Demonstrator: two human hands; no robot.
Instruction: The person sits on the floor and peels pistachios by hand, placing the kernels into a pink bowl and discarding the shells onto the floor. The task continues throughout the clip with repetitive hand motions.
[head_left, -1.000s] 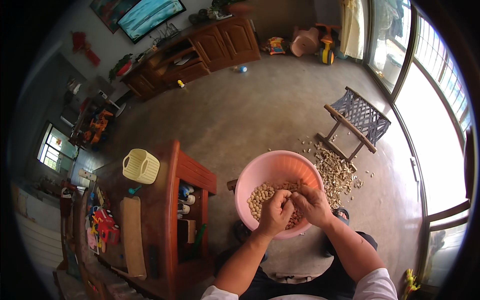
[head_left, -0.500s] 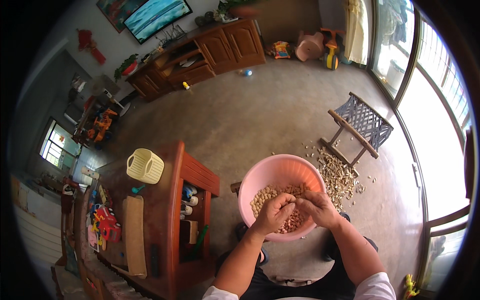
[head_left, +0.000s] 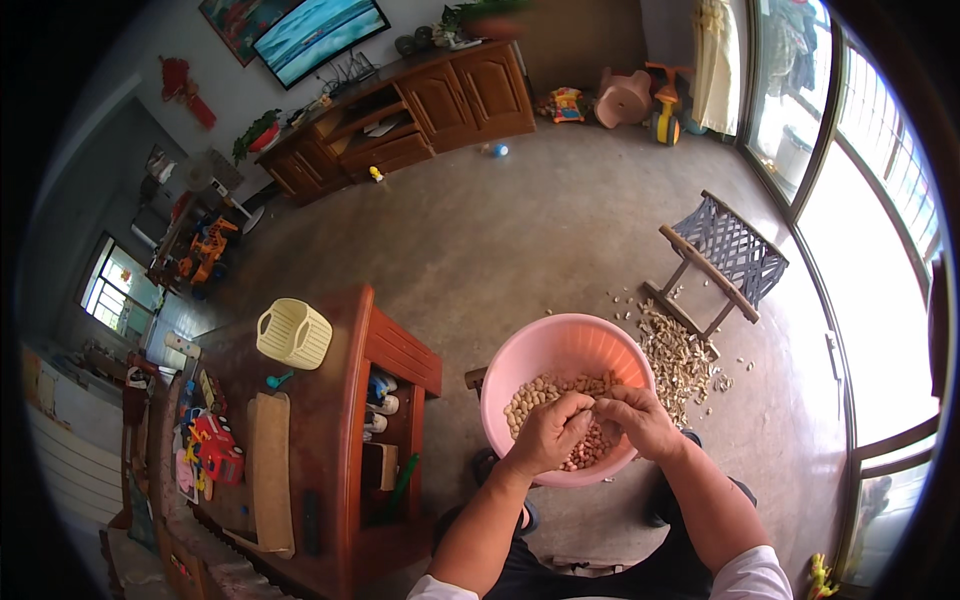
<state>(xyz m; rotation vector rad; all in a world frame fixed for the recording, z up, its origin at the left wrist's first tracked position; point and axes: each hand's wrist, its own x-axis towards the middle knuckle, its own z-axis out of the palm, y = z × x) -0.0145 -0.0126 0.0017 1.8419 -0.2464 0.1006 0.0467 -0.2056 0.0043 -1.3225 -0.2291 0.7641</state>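
A round pink plastic basin point(head_left: 510, 350) sits before me, between my feet. Inside it, pale unshelled peanuts point(head_left: 530, 392) lie mostly toward the left, and reddish shelled kernels point(head_left: 592, 447) gather toward the near right. Over the basin my left hand point(head_left: 552, 432) and my right hand point(head_left: 640, 418) meet, thumbs and fingertips pinched together. Whatever is between the fingertips is too small and covered to make out. Empty peanut shells point(head_left: 675, 360) are heaped on the floor just right of the basin.
A folding stool with a dark woven seat point(head_left: 735, 250) stands beyond the shells. At left is a reddish wooden table point(head_left: 340, 330) bearing a cream basket point(head_left: 294, 335), a red toy vehicle point(head_left: 218, 455) and cardboard point(head_left: 270, 470). Sliding glass doors point(head_left: 830, 290) line the right side.
Both hands stay pinched together over the basin, with only slight finger movement. The whole view has shifted a little; basin and peanuts look otherwise the same.
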